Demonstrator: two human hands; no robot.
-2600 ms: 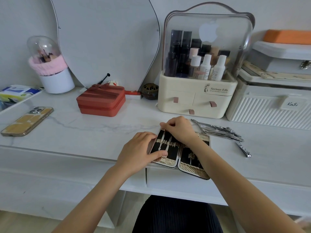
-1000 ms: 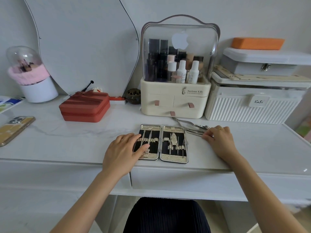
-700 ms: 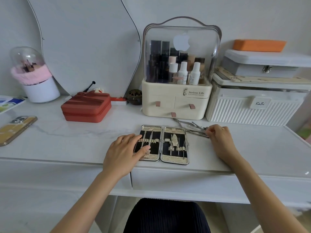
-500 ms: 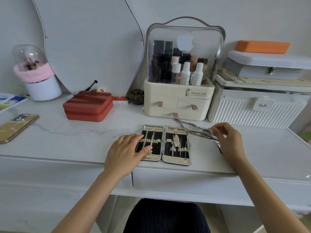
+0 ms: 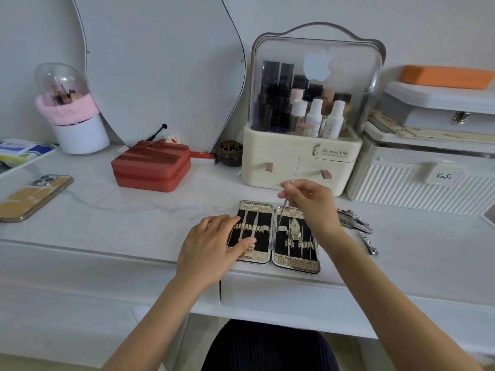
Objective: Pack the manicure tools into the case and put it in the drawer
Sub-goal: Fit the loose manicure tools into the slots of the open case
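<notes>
The open black-lined manicure case with shiny gold edges (image 5: pixel 273 234) lies flat on the white marble desk (image 5: pixel 134 218), near its front edge. The left hand (image 5: pixel 211 245) rests with straight fingers on the case's left half, its grip released. The right hand (image 5: pixel 310 202) pinches a thin silver metal tool (image 5: pixel 281 212) above the right half.

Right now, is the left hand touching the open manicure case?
Touching. The head view shows the left hand lying on the left half of the open manicure case, its fingers flat on the black lining.

Left of the cream cosmetics organizer (image 5: pixel 300 162): small dark brown pot (image 5: pixel 230 153), red zipped box (image 5: pixel 151 167), white brush cup with pink band (image 5: pixel 77 127), phone (image 5: pixel 33 196) lying flat on the white surface (image 5: pixel 120 218). Right of the organizer: white ribbed box (image 5: pixel 417 188), orange block (image 5: pixel 444 76) higher up.
</notes>
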